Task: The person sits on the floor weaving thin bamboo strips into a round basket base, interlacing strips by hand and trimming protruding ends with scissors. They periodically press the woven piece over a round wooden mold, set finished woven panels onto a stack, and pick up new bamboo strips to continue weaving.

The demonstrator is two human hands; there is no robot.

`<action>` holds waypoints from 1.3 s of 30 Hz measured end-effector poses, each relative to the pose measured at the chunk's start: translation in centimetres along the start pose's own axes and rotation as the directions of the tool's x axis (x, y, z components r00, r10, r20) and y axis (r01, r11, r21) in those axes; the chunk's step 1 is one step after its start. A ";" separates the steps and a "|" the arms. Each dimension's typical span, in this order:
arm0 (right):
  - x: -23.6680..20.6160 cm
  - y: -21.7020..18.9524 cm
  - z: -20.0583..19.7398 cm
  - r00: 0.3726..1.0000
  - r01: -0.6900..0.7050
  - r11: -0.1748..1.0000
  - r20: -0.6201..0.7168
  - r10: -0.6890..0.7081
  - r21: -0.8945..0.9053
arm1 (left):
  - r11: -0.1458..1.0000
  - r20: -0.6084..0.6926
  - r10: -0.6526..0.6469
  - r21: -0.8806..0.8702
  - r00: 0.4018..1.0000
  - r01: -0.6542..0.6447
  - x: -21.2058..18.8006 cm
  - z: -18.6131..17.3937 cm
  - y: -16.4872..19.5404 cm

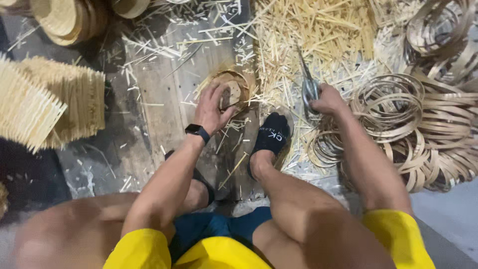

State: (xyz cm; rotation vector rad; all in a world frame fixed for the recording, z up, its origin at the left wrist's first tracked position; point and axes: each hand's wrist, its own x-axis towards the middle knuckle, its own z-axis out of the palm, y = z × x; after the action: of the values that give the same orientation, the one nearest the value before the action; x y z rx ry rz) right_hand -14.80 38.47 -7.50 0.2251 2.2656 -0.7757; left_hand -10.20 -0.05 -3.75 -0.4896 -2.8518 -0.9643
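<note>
A: What is the left hand [211, 108] doing?

B: It lies fingers spread over a small round woven bamboo basket [233, 89], pressing it down on the wooden board [164, 99] at mid-scene. A black smartwatch [197, 131] sits on that wrist.

A: And the right hand [326, 99]?

B: It is closed around the handles of metal shears [308, 82], whose blades point to the far side, over the loose bamboo offcuts [318, 30].

A: What lies around them?

B: To the right, coils of flat bamboo strip [428, 124] are heaped together. On the left stand stacks of woven bamboo mats [55, 99], and finished baskets [69, 20] sit at the far left. A foot in a black sock [271, 134] rests just near the basket, between the two hands.
</note>
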 end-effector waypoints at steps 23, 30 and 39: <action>19.4 -1.0 -12.9 0.913 0.070 0.835 -0.372 0.167 0.545 | 0.994 0.232 -0.050 -0.084 0.971 0.071 13.7 2.8 -2.5; 27.1 -1.0 -26.5 0.681 -0.095 0.951 -0.677 0.278 0.295 | 0.986 0.263 -0.067 -0.133 0.962 0.105 15.8 2.1 -2.0; 28.0 -2.4 -36.5 0.875 -0.147 0.779 -0.287 0.390 0.610 | 0.980 0.291 -0.110 -0.129 0.950 0.153 16.0 2.1 -1.9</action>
State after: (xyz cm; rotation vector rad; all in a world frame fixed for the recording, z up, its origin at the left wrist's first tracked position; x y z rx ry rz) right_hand -57.22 56.38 -5.12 1.0715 2.2144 -1.3334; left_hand -25.89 4.10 -3.56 -0.4916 -3.1140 -1.2316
